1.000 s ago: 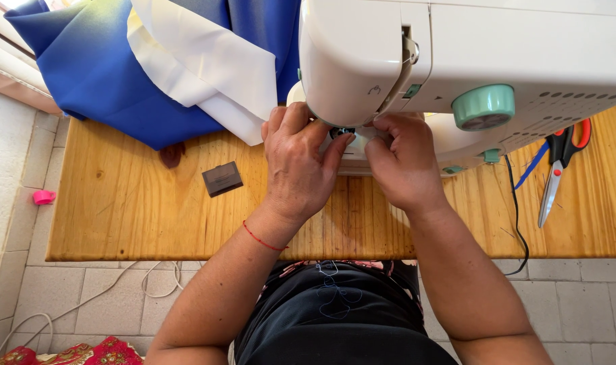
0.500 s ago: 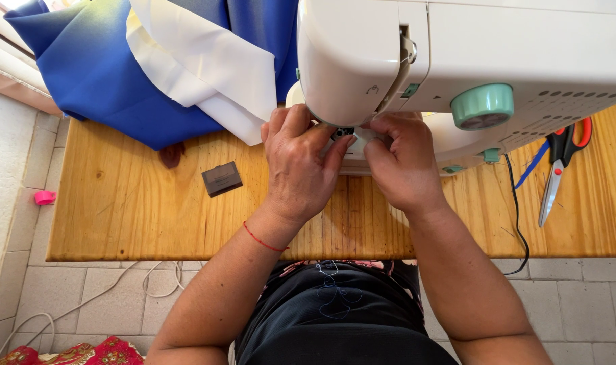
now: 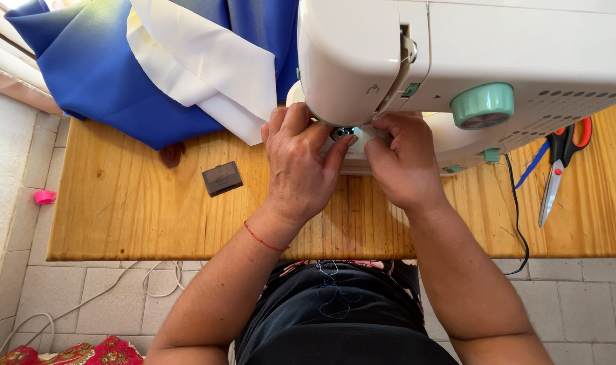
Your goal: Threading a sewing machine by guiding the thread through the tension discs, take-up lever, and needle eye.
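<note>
- Basically both hands work under the head of the white sewing machine [image 3: 470,47], at the needle area [image 3: 341,132], on the far middle of the wooden worktop [image 3: 132,216].
- Left hand [image 3: 301,169]: fingers curled, thumb and forefinger narrowed toward the small metal part by the needle; whether anything is pinched in this grip I cannot tell, too small.
- Right hand [image 3: 406,165]: fingers bent and pressed against the machine bed just right of the needle, grip nearly closed; held item, if any, is hidden.
- Judgement on doing this well: keep fingertips steady and close to the needle, wrists braced on the worktop, head low enough to see the fine part.
- Red thread band [image 3: 264,238] on the left wrist.
- Blue fabric [image 3: 98,74] with a white piece [image 3: 206,67] lies far left, just beside the machine.
- Small dark block [image 3: 221,178] sits left of the left hand, apart from it.
- Scissors [image 3: 558,169] with orange-black handles lie far right, near a black cord [image 3: 517,209].
- Pink object [image 3: 45,197] on the tiled floor, left.
</note>
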